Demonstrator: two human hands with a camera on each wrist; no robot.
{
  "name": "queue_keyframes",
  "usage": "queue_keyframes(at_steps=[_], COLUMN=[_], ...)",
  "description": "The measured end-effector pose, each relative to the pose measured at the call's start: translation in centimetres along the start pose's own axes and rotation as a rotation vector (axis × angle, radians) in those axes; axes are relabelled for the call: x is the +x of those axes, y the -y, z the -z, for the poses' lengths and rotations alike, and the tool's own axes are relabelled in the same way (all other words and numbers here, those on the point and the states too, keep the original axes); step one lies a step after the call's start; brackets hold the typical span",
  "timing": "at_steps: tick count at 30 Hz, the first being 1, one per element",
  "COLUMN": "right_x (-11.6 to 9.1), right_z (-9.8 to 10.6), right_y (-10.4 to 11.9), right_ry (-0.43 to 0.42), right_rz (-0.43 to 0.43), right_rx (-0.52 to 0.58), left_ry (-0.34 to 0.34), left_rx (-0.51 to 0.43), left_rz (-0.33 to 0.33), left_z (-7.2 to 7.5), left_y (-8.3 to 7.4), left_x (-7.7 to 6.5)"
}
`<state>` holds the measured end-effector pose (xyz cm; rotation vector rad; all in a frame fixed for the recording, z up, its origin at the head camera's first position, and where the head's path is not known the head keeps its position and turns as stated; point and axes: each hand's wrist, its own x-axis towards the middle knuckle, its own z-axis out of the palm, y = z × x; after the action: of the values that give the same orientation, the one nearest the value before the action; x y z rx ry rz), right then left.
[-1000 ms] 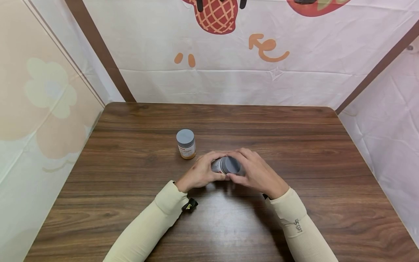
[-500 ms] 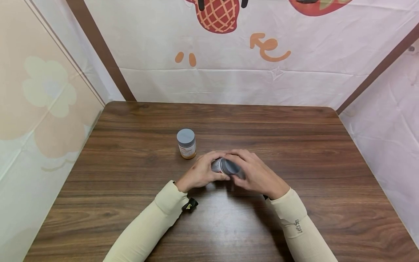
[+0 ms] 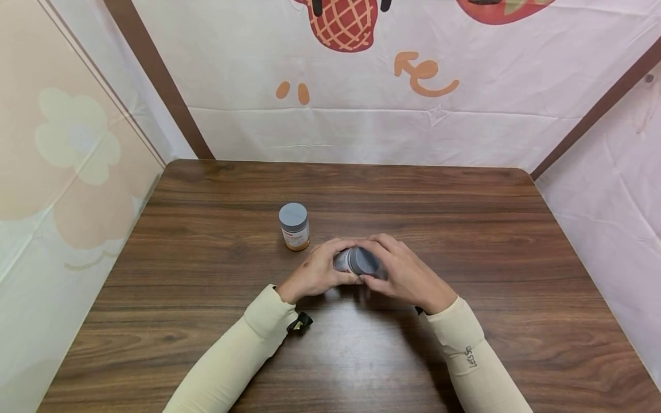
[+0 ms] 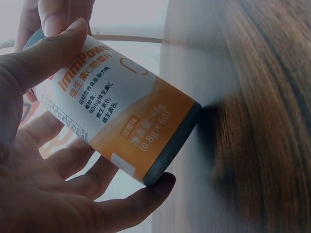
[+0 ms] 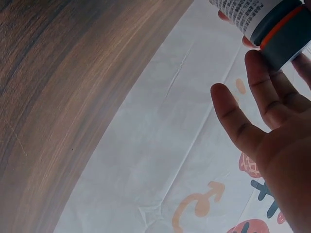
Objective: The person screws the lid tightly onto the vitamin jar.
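Note:
A vitamin C tablet bottle, white and orange with a grey lid, is tilted between the two hands, its lid toward the right. My left hand grips the bottle's body, with the thumb across the label and a fingertip at its base. Around the lid curl the thumb and fingers of my right hand. An orange ring shows just under the lid's edge in the right wrist view. Behind the left hand stands a second grey-lidded bottle, upright on the table.
The wood-grain table stretches out on all sides of the hands. A printed white cloth wall rises past its far edge, with more cloth at both sides. A small black strap sits at the left wrist.
The right fingers shift round the lid, turning one way half a second ago and now back near their earlier position. The left hand and the standing bottle stay put.

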<state>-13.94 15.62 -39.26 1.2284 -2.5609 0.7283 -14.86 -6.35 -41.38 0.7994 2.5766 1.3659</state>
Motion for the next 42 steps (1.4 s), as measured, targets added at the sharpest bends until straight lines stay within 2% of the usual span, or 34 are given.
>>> queue_keyframes(at_steps=[9,19,23,31,42], right_x=[0.08,0.21,0.24,0.15,0.0], right_z=[0.07,0.1,0.16,0.13,-0.05], right_y=[-0.17,-0.02,-0.04,-0.08,0.0], right_ry=[0.001,0.012,0.015,0.008,-0.004], right_rz=[0.077,0.003,0.012,0.085,0.017], right_rx=[0.013,0.015,0.014,-0.002,0.01], left_ry=[0.005,0.007,0.01,0.001,-0.002], left_rx=[-0.019,-0.016,-0.011,-0.001,-0.015], left_rz=[0.001,-0.01,-0.006,-0.03,-0.018], left_z=[0.07,0.1,0.11,-0.02,-0.07], left_y=[-0.02,0.08,0.08,0.07,0.04], left_x=[0.02,0.07,0.06,0.12,-0.01])
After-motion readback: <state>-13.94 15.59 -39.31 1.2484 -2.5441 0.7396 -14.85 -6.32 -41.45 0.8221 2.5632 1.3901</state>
